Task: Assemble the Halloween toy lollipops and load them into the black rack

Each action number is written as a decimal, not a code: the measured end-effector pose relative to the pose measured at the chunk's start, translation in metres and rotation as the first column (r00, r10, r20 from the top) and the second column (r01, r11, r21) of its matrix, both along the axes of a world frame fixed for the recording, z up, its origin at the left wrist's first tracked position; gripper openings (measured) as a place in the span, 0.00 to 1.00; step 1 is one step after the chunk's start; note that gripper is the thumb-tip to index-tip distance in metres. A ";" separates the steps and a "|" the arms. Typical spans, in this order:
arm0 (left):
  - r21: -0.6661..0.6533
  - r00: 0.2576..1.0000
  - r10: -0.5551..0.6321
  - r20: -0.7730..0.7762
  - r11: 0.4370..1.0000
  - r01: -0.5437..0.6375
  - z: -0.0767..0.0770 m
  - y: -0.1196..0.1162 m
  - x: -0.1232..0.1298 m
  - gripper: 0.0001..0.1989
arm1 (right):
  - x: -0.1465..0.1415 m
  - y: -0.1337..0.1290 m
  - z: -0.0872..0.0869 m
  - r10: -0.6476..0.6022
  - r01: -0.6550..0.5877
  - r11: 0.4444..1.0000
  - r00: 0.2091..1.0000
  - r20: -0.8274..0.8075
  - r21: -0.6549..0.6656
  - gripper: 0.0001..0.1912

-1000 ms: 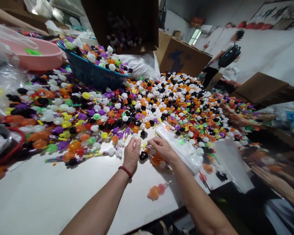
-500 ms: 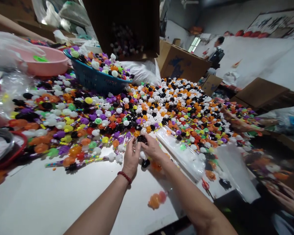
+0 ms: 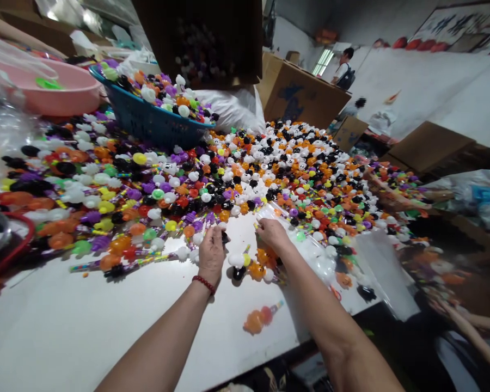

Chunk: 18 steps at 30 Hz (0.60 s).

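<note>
A table (image 3: 106,326) lies before me, a heap of small toys (image 3: 286,158) across its far part from ten to two o'clock. At eleven, a basket (image 3: 147,122) holds more toys; a basin (image 3: 65,98) sits to its left. Beyond the heap, an open box (image 3: 251,32) with toys inside stands at twelve, a carton (image 3: 310,90) towards one. Close by at twelve lies a lone toy (image 3: 255,321).
</note>
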<state>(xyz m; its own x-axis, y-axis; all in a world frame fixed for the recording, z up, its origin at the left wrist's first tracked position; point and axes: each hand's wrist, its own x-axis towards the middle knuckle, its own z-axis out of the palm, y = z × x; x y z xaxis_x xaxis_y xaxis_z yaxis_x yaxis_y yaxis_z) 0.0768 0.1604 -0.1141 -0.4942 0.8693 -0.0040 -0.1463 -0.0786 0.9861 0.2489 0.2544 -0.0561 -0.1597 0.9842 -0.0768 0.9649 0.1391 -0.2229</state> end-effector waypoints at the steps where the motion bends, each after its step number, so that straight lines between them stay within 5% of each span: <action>1: 0.001 1.000 -0.011 0.020 1.000 0.011 0.001 -0.001 0.000 0.26 | -0.002 0.000 -0.002 0.011 -0.011 1.000 0.999 -0.031 -0.001 0.06; 7: -0.059 0.981 -0.048 0.187 0.996 0.060 0.009 -0.005 0.001 0.31 | -0.016 -0.022 0.002 0.044 -0.027 0.998 0.939 -0.342 0.053 0.08; 9: -0.053 0.984 -0.051 0.171 0.997 0.061 0.010 -0.004 0.002 0.32 | -0.023 -0.038 0.011 0.039 -0.041 0.999 0.784 -0.620 0.011 0.10; 11: -0.040 0.989 -0.052 0.138 0.997 0.058 0.010 -0.004 0.002 0.32 | -0.030 -0.054 0.021 -0.010 -0.086 0.994 0.523 -0.852 -0.064 0.13; 13: -0.028 0.991 -0.061 0.119 0.998 0.064 0.009 -0.004 0.002 0.31 | -0.037 -0.068 0.029 -0.059 -0.131 0.985 0.372 -0.926 -0.115 0.15; 18: -0.007 0.992 -0.110 0.065 0.994 0.111 0.009 -0.007 0.002 0.29 | -0.042 -0.079 0.032 -0.078 -0.145 0.977 0.443 -0.893 -0.157 0.14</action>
<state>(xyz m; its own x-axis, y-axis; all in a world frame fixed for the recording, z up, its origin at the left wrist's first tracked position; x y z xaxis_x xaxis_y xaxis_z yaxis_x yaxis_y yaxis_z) 0.0792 0.1534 -0.1049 -0.3935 0.9183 -0.0427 -0.2172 -0.0477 0.9750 0.2065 0.1758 -0.0240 -0.2816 0.9585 -0.0442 0.2100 0.0166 -0.9776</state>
